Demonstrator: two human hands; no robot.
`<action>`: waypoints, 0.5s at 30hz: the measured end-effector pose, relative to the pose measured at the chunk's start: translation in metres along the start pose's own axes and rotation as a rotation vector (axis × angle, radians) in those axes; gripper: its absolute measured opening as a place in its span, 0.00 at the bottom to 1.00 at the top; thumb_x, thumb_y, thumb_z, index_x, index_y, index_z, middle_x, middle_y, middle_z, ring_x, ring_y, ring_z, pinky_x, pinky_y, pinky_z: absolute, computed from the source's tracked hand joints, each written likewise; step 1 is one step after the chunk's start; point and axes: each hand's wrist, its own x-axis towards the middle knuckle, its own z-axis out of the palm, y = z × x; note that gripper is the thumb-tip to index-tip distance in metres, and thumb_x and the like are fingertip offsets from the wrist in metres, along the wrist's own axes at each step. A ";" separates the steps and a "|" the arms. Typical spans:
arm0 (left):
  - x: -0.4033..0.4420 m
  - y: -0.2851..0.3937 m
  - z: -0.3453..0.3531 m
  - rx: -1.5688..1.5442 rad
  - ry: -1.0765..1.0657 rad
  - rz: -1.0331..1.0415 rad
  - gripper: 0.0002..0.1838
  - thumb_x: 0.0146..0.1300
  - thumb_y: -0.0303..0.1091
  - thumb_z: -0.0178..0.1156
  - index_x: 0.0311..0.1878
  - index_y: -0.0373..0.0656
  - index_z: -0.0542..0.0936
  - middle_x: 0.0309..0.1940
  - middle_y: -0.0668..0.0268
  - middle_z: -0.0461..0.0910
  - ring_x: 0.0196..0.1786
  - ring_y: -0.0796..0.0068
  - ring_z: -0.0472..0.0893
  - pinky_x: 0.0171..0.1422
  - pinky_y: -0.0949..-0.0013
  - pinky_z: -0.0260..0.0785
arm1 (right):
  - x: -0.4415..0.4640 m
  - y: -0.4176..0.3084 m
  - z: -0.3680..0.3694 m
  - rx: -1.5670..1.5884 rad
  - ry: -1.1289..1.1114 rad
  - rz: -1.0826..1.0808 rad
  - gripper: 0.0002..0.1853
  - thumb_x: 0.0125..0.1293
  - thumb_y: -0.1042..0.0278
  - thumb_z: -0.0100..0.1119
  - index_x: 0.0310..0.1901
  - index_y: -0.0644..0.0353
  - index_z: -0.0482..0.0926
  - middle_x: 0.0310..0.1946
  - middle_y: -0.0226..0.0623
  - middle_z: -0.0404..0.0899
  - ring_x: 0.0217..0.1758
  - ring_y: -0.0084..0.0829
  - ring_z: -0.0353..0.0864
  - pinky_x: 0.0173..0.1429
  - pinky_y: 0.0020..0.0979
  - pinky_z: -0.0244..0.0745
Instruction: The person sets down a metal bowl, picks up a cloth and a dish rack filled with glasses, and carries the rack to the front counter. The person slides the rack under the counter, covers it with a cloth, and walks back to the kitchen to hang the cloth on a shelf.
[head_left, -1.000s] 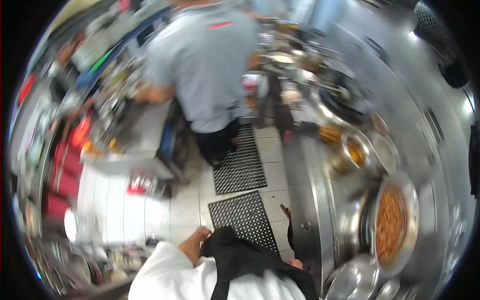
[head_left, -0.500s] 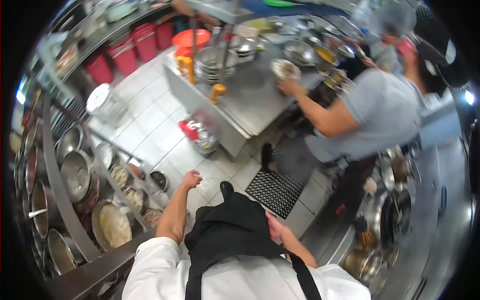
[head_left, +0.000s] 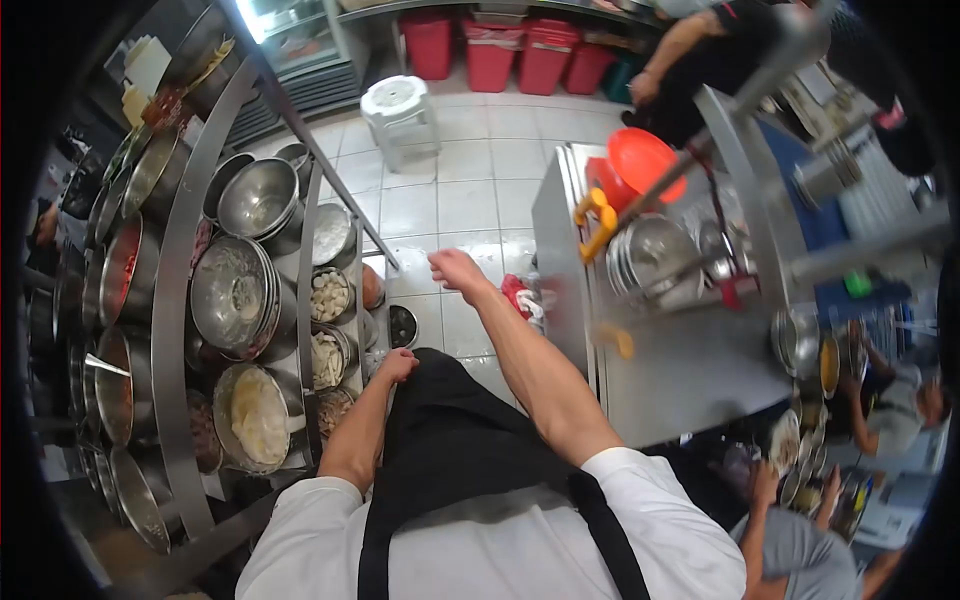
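Head view, looking straight down past a black apron (head_left: 450, 435). Left hand (head_left: 400, 365) is closest, right by the apron's edge, fingers curled inward; can't tell if it's actually clenched or gripping something small. Just left of it is a metal rack (head_left: 178, 330), with a pot of pale creamy stuff (head_left: 258, 415) nearest and some smaller tubs of whitish chopped food (head_left: 328, 295) a bit farther along, close to that hand.

Farther out, the right hand (head_left: 455, 270) is stretched forward above the tiled floor (head_left: 410, 215), fingers folded too (same deal, can't tell if it's a tight fist or wrapped around something). A dark bucket (head_left: 403, 326) sits beside the rack, between the two hands as seen from up here.

Off to the right there's a steel table (head_left: 690, 390) with stacked metal bowls (head_left: 655, 250) and a bright orange bowl (head_left: 645, 165). Past its near corner, a co-worker in grey (head_left: 805, 550) holds a plate (head_left: 785, 440). Farther back stands a white stool (head_left: 395, 95), then red bins (head_left: 495, 55) lined up under a counter.
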 end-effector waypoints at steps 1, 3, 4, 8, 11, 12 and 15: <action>0.019 0.000 -0.002 0.047 0.011 0.009 0.10 0.53 0.32 0.65 0.39 0.42 0.81 0.26 0.65 0.79 0.27 0.73 0.78 0.27 0.65 0.71 | 0.035 -0.023 0.004 -0.005 -0.026 0.000 0.17 0.63 0.50 0.56 0.42 0.55 0.79 0.35 0.31 0.78 0.38 0.24 0.77 0.39 0.26 0.72; 0.050 -0.001 -0.021 0.162 -0.027 0.027 0.10 0.53 0.33 0.66 0.38 0.41 0.81 0.27 0.63 0.80 0.28 0.71 0.78 0.31 0.63 0.72 | 0.099 -0.066 0.019 -0.529 -0.132 0.119 0.17 0.60 0.51 0.59 0.36 0.58 0.82 0.28 0.34 0.78 0.35 0.25 0.78 0.37 0.26 0.73; 0.071 0.002 -0.027 0.205 -0.075 0.061 0.10 0.52 0.34 0.66 0.37 0.41 0.82 0.28 0.62 0.80 0.28 0.70 0.78 0.34 0.62 0.73 | 0.111 -0.098 0.027 -0.676 -0.107 0.051 0.18 0.57 0.51 0.61 0.36 0.61 0.83 0.26 0.41 0.80 0.33 0.31 0.81 0.39 0.32 0.76; 0.140 0.056 -0.049 0.887 -0.152 0.209 0.31 0.66 0.60 0.44 0.40 0.40 0.85 0.44 0.49 0.82 0.50 0.49 0.80 0.57 0.54 0.70 | 0.207 -0.148 0.007 -0.627 -0.058 -0.443 0.19 0.56 0.54 0.59 0.41 0.62 0.83 0.37 0.47 0.84 0.42 0.43 0.82 0.49 0.37 0.76; 0.182 0.130 -0.071 0.479 0.056 0.104 0.33 0.60 0.62 0.48 0.43 0.39 0.84 0.46 0.46 0.81 0.56 0.51 0.78 0.64 0.57 0.66 | 0.264 -0.131 -0.036 -0.602 0.196 -0.347 0.17 0.58 0.57 0.54 0.39 0.62 0.82 0.41 0.51 0.82 0.47 0.46 0.81 0.52 0.39 0.75; 0.201 0.161 -0.080 0.387 0.111 0.070 0.32 0.59 0.62 0.50 0.40 0.38 0.85 0.45 0.46 0.81 0.56 0.52 0.78 0.64 0.59 0.66 | 0.284 -0.109 -0.057 -0.804 0.164 -0.226 0.18 0.58 0.58 0.52 0.39 0.64 0.82 0.42 0.54 0.81 0.50 0.48 0.80 0.55 0.43 0.74; 0.287 0.236 -0.100 0.219 0.042 0.149 0.24 0.56 0.48 0.61 0.46 0.36 0.80 0.42 0.50 0.82 0.47 0.59 0.81 0.51 0.60 0.73 | 0.310 -0.053 -0.114 -1.166 -0.139 0.251 0.21 0.55 0.59 0.51 0.43 0.66 0.82 0.49 0.57 0.79 0.55 0.53 0.77 0.60 0.45 0.71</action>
